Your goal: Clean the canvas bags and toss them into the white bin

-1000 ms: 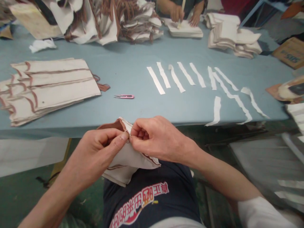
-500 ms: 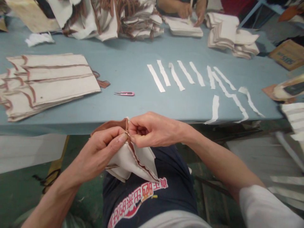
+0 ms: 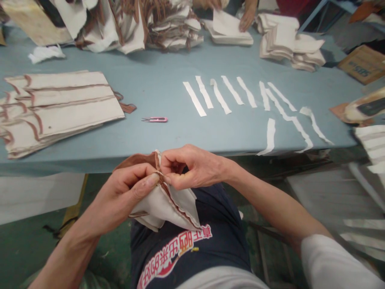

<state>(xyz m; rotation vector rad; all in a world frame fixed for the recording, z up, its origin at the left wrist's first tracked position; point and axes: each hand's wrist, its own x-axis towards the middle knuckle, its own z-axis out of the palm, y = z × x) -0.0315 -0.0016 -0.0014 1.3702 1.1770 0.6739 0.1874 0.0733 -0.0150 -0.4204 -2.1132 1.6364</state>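
Note:
Over my lap hangs a cream cloth bag with brown-edged seams and a brown lining showing at its top. My left hand pinches the bag's seam between thumb and forefinger. Close beside it, my right hand is closed on the same edge, thumb and forefinger pressed together at the seam. Whatever tiny thread or end lies between the fingertips is too small to make out. Pink-handled thread snips lie on the table beyond my hands.
On the blue-covered table, stacked cream bags lie at left and white strips at right. Across it, a person's hand handles cream cloth pieces, between a heap of brown-and-cream pieces and folded cloth.
My hands keep their grip on the bag's seam, nearly still. Across the table, the other person has lifted a cloth piece from the stack. The view has shifted slightly.

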